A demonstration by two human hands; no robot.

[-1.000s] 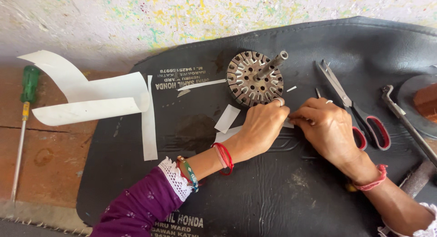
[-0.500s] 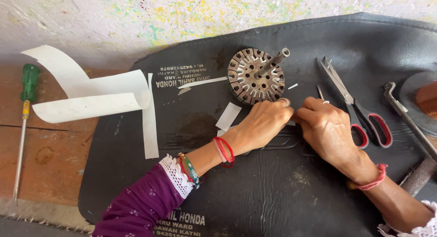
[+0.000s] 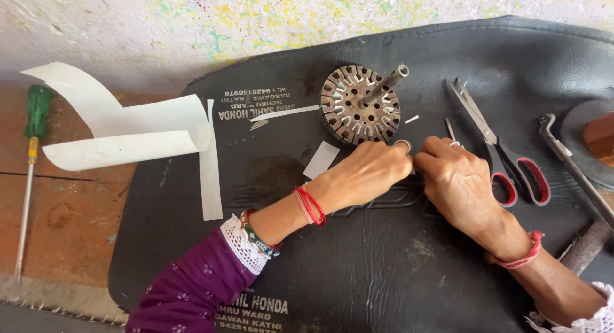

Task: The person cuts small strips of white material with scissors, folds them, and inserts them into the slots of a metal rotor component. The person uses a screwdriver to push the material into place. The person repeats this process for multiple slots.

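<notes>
My left hand (image 3: 368,173) and my right hand (image 3: 457,179) rest on a black rubber mat (image 3: 384,275), fingertips pinched together just below a round slotted metal core (image 3: 358,106) with a shaft sticking up. Both hands close on a small white paper strip, which the fingers almost wholly hide. A small white paper piece (image 3: 321,159) lies to the left of my left hand. Red-handled scissors (image 3: 492,147) lie just right of my right hand.
A curled white paper sheet (image 3: 128,135) and a cut strip (image 3: 210,173) lie at the mat's left edge. A green-handled screwdriver (image 3: 35,112) is on the far left. A long metal tool (image 3: 569,160) and a thick handle (image 3: 585,247) lie at right.
My hands have drawn closer together below the core. The white strip that showed beneath my left hand is now hidden between the fingers.
</notes>
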